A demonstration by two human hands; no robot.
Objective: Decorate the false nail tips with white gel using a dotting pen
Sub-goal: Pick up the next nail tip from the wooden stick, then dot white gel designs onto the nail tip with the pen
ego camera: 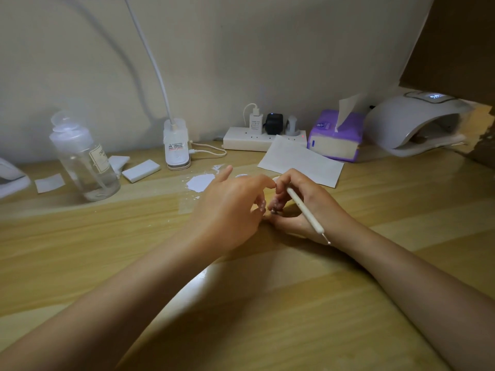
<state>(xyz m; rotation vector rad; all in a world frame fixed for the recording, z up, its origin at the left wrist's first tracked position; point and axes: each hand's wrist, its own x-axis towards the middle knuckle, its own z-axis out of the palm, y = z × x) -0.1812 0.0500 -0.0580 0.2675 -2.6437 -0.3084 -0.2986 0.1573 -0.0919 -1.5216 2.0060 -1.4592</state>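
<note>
The dotting pen [305,208] lies aslant in the right hand [308,207], its long axis running from the curled fingers up near the index knuckle down and toward the wrist, so that the thin metal ball tip at the near end points back at the person and away from the work. It is a slim, smooth, off-white rod that narrows to a short wire ending in a tiny bead; its far end is hidden among the fingers. The right hand's fingers are curled round the pen, gripping it, with the thumb lying low on the wooden table [267,303]. Just to the left, the left hand [233,210] meets it fingertip to fingertip, its fingers bent inward over a small pale pink false nail tip [273,204] seated on a little dark stand between the two hands; whether the left fingers pinch it cannot be told. The tip looks glossy, its decoration too small to make out. Beyond the left hand lies a flat, ragged-edged white patch [199,182] on the grained, light-brown tabletop. Beyond the right hand rests a sheet of white paper [302,162], and farther right a soft purple tissue pack [336,135] and a rounded white nail lamp [417,124].
</note>
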